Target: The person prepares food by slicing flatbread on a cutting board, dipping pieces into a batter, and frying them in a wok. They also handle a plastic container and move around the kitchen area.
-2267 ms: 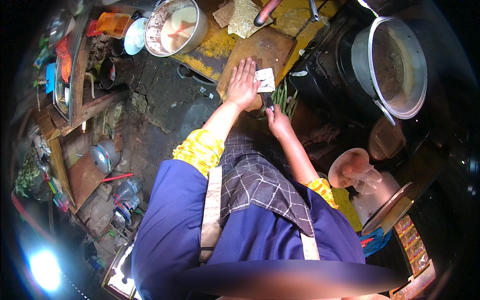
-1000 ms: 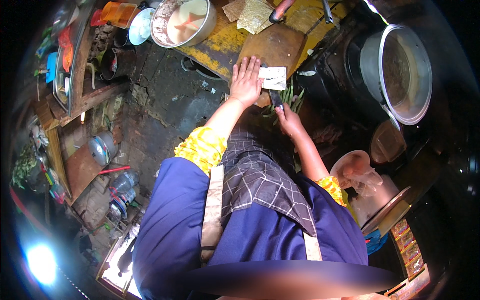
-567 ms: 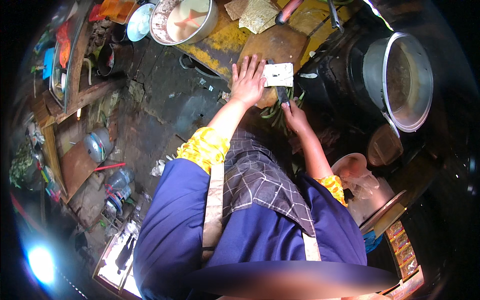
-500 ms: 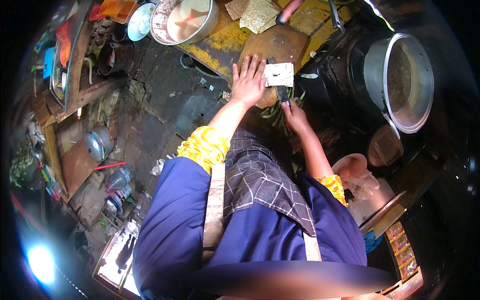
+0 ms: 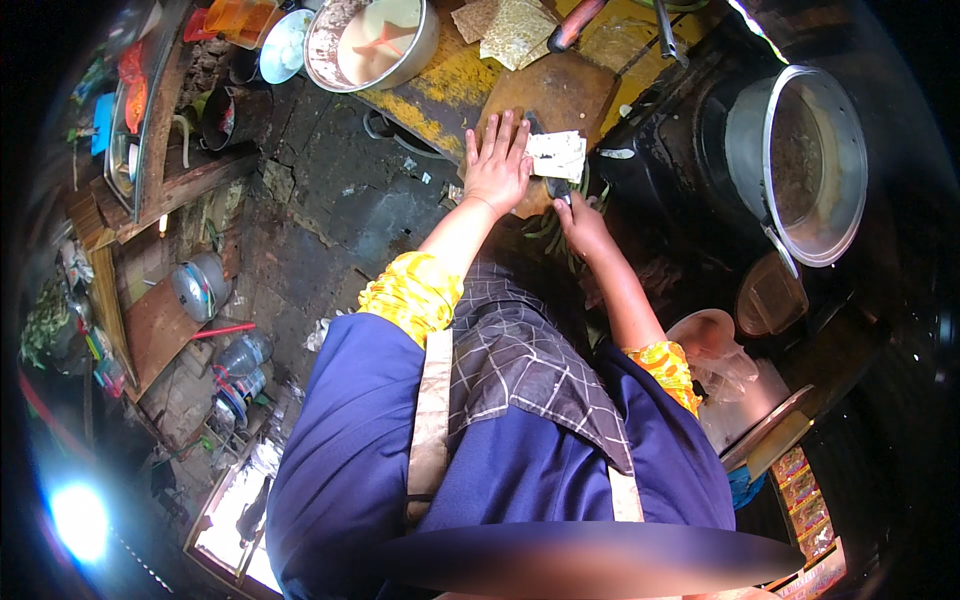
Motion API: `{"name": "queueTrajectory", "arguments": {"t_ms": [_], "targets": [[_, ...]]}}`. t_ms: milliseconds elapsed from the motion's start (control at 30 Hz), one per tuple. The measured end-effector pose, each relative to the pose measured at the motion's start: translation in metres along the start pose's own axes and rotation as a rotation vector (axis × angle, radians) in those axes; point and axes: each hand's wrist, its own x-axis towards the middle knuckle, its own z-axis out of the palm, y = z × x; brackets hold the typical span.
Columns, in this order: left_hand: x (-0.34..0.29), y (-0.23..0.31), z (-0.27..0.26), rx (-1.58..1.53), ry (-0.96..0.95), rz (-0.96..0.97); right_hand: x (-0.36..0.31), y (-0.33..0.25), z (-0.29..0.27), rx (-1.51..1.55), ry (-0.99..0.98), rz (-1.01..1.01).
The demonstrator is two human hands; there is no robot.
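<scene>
My left hand point(image 5: 492, 170) lies flat, fingers spread, at the left side of a white, dark-flecked block point(image 5: 557, 155), probably tempeh. The block rests over a wooden cutting board point(image 5: 570, 85). My right hand point(image 5: 585, 228) is closed around the handle of a knife point(image 5: 559, 187). Its blade runs away from me and passes under the visible white top of the block, with the dark tip showing beyond the far edge. Whether the blade is inside the block or beneath it I cannot tell. Green bean-like stalks point(image 5: 545, 225) lie beside the board's near edge.
Flat, textured square pieces point(image 5: 515, 35) lie on the yellow worn table point(image 5: 440, 80) beyond the board. A metal basin point(image 5: 410, 65) with cloudy liquid stands at the far left. To the right is a large metal pan point(image 5: 848, 170). A red-handled tool point(image 5: 577, 22) lies at the far edge.
My right hand and the knife have shifted slightly left and away from me, with more of the tip showing past the block. My left hand stays in place.
</scene>
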Motion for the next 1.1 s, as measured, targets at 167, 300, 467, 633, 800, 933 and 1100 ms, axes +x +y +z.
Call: {"name": "queueTrajectory", "arguments": {"t_ms": [167, 300, 467, 633, 800, 933, 1100], "targets": [[0.000, 0.000, 0.002, 0.004, 0.010, -0.002, -0.005, -0.001, 0.001, -0.046, 0.006, 0.016], [-0.001, -0.001, 0.001, -0.009, 0.010, 0.000, -0.008, -0.003, 0.001, -0.019, 0.021, 0.011], [-0.004, -0.004, -0.002, -0.059, 0.003, 0.037, -0.008, -0.008, 0.008, -0.004, 0.082, 0.034], [-0.004, -0.002, 0.000, 0.002, -0.005, 0.041, 0.001, -0.011, 0.013, -0.014, 0.095, 0.024], [-0.003, -0.001, 0.002, -0.003, -0.002, 0.010, -0.002, -0.010, 0.016, -0.052, 0.105, -0.006], [-0.003, -0.001, 0.001, 0.003, -0.004, 0.005, -0.010, -0.009, 0.017, -0.050, 0.084, 0.020], [-0.003, -0.001, 0.000, -0.003, -0.003, 0.005, -0.022, -0.005, 0.015, -0.025, 0.005, 0.051]]}}
